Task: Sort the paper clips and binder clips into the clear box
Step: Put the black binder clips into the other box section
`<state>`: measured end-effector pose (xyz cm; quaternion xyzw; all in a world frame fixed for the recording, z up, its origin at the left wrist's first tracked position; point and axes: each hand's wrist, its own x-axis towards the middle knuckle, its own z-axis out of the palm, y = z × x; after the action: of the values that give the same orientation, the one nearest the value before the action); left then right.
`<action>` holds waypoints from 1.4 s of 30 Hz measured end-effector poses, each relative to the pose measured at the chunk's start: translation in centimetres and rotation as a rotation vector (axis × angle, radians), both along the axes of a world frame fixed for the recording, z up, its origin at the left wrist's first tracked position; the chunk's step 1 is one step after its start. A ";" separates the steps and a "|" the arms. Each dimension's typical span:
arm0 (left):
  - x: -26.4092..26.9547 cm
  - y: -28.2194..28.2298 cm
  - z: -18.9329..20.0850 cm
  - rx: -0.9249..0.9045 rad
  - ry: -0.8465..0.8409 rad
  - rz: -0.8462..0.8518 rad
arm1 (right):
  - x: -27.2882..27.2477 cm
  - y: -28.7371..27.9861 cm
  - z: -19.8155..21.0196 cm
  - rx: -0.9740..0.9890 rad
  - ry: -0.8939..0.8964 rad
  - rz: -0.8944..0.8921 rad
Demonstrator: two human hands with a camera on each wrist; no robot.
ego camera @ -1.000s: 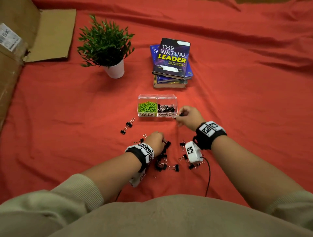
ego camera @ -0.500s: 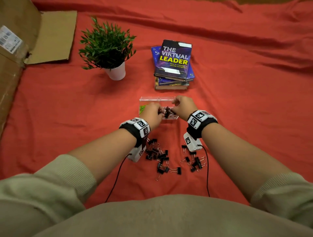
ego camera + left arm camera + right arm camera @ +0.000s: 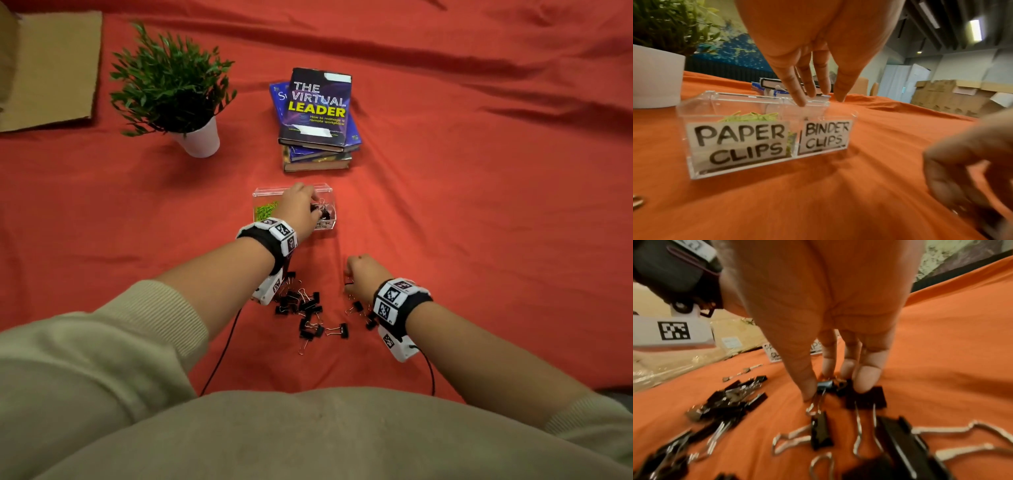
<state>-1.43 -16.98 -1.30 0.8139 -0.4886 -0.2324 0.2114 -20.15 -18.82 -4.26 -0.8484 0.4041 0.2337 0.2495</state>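
1. Right hand (image 3: pixel 830 331) pinches a binder clip (image 3: pixel 826 384) in the loose clips (image 3: pixel 305 311) near the box (image 3: pixel 701 113).
2. Left hand (image 3: pixel 298 209), fingers (image 3: pixel 795 87) straight, hovers over the box's binder-clip side.
3. Green paper clips (image 3: pixel 265 210) fill its left side, black clips (image 3: pixel 323 210) its right.

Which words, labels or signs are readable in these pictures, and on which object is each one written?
"PAPER CLIPS": left label on the clear box.
"BINDER CLIPS": right label on the same box.
"THE VIRTUAL LEADER", "How to manage a remote workplace": top book of the stack.
"S...": blue book beneath, the rest is covered.
Square code markers on the wristbands: patterns, no words.
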 end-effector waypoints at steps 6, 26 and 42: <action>-3.9 6.8 -0.8 0.169 -0.016 -0.352 | -0.4 1.3 -0.9 -0.026 -0.118 0.095; -5.0 11.5 -3.3 0.338 -0.155 -0.571 | -1.8 3.0 -0.9 0.103 -0.225 0.123; -4.1 11.2 -3.2 0.259 -0.022 -0.399 | 3.0 -1.0 0.8 0.156 -0.536 -0.287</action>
<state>-5.48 -5.75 -4.51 0.7240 -0.6083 -0.3214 0.0497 -17.16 -19.80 -3.43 -0.7924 0.4206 -0.0058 0.4418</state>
